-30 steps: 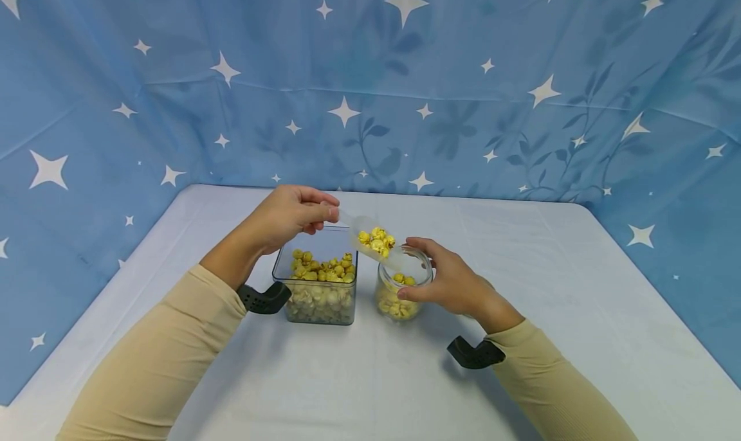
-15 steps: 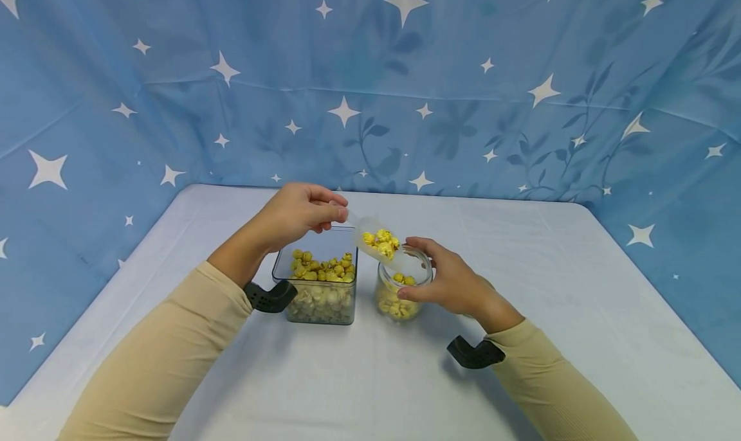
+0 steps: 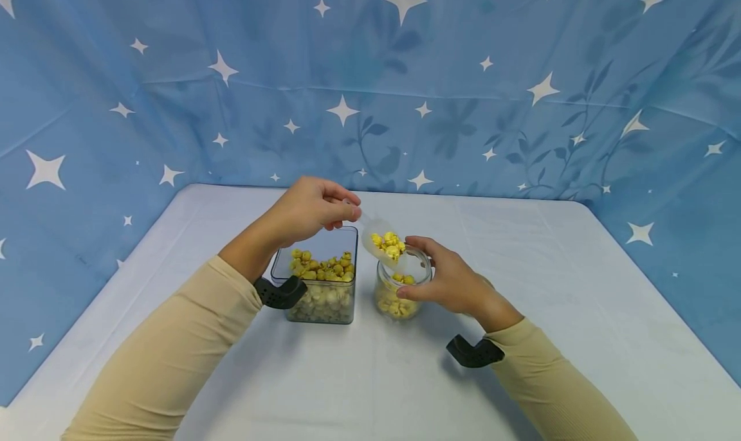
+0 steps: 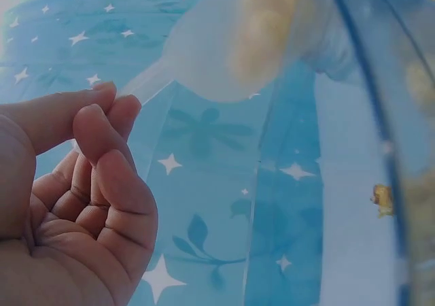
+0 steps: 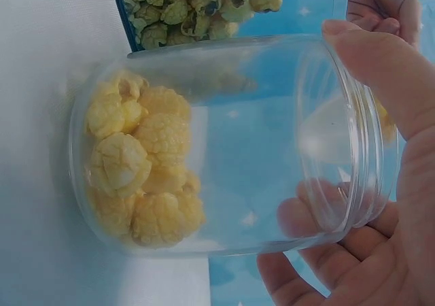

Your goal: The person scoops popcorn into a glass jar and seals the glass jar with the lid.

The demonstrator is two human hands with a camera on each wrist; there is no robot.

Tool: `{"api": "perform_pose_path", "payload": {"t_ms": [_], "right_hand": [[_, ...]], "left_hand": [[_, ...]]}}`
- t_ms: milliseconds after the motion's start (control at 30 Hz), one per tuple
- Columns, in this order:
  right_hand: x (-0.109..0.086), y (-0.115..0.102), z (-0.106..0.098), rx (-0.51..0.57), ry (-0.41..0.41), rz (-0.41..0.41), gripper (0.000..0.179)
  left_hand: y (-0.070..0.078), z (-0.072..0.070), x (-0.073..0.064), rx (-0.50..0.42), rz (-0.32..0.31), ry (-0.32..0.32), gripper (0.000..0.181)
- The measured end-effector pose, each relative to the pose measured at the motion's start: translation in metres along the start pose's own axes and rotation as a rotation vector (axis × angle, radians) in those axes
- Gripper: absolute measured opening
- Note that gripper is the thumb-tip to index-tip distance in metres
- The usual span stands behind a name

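My left hand [image 3: 315, 211] pinches the thin handle of a translucent white scoop [image 4: 204, 54]. Several pieces of yellow popcorn [image 3: 389, 243] lie in the scoop, whose front end tilts down over the mouth of a round glass jar [image 5: 238, 149]. Around the jar's neck my right hand [image 3: 448, 280] curls, thumb on the near side and fingers on the far side. A layer of popcorn [image 5: 143, 163] covers the jar's bottom. Left of the jar stands a clear square container [image 3: 354, 303], about half full of popcorn [image 3: 321, 269], with my left wrist over its near-left corner.
A white cloth covers the table [image 3: 399, 383]. Behind it hangs a blue curtain [image 3: 370, 55] with white stars. Each wrist wears a black band [image 3: 475, 352]. Something pale and round [image 3: 485, 280] shows partly behind my right wrist.
My left hand has moved right and slightly up, bringing the scoop of popcorn further over the jar's mouth and tipping it more steeply. The right hand and the jar have stayed in place.
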State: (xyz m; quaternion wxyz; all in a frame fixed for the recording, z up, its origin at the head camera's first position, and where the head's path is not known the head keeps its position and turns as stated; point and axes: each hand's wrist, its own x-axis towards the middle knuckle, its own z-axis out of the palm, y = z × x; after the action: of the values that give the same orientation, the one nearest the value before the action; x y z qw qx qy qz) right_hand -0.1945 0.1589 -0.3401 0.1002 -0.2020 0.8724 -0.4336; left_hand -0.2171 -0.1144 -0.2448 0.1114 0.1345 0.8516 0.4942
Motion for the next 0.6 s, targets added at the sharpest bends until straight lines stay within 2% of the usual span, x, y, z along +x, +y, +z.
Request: {"api": "perform_pose_path", "payload": {"t_ms": [400, 600], "right_hand": [[0.0000, -0.0001, 0.0001, 0.025, -0.002, 0.011, 0.098], [-0.0008, 0.0011, -0.0006, 0.035, -0.001, -0.011, 0.096]], "left_hand": [[0.0033, 0.0005, -0.0002, 0.019, -0.007, -0.005, 0.025], [0.0022, 0.0007, 0.0000, 0.037, -0.018, -0.003, 0.025]]}}
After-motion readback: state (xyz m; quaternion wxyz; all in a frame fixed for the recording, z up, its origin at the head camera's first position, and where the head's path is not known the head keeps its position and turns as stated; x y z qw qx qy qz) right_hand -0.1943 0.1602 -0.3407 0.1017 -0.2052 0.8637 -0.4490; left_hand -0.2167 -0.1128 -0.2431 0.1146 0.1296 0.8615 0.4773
